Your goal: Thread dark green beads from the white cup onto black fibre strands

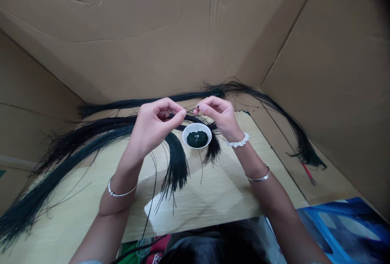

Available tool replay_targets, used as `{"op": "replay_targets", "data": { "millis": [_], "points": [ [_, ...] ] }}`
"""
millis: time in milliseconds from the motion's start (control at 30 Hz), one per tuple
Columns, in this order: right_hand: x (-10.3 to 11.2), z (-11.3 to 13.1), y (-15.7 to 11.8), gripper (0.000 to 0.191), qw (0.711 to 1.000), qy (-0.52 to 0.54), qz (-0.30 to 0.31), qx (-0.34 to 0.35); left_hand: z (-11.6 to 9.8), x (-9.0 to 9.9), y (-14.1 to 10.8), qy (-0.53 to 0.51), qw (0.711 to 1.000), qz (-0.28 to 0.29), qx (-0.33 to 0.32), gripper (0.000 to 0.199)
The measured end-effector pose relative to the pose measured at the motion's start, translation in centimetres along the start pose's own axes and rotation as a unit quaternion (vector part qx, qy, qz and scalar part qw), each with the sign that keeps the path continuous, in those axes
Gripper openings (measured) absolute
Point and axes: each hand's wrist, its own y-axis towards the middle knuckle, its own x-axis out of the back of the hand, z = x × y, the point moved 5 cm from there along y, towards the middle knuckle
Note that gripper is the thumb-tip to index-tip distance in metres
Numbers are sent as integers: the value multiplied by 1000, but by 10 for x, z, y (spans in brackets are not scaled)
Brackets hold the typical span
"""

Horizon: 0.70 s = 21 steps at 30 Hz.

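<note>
My left hand (158, 124) pinches a thin dark strand (191, 110) between thumb and forefinger. Just to its right, my right hand (222, 117) has thumb and fingertips closed on a tiny dark bead-like piece at the strand's end; its exact form is too small to make out. Below both hands stands a white bowl (197, 126) with many small dark green beads (197, 139) in it. A bundle of dark green strands (176, 166) passes beneath my left wrist, its cut ends fanned out beside the bowl. Another black bundle (213, 149) ends at the bowl's right.
Long dark bundles (82, 134) spread leftward across the wooden table (195, 199). One more bundle (283, 113) curves along the right, near a red-handled brush-like tool (307, 172). Cardboard walls (137, 32) enclose the back and sides. A blue patterned surface (344, 227) lies lower right.
</note>
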Motion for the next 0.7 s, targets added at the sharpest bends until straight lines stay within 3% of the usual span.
{"op": "replay_targets", "data": {
  "millis": [700],
  "points": [
    [0,1,-1,21,1000,-13,-7,-17,0,0,-2,28,999,-13,-12,13]
  ]
}}
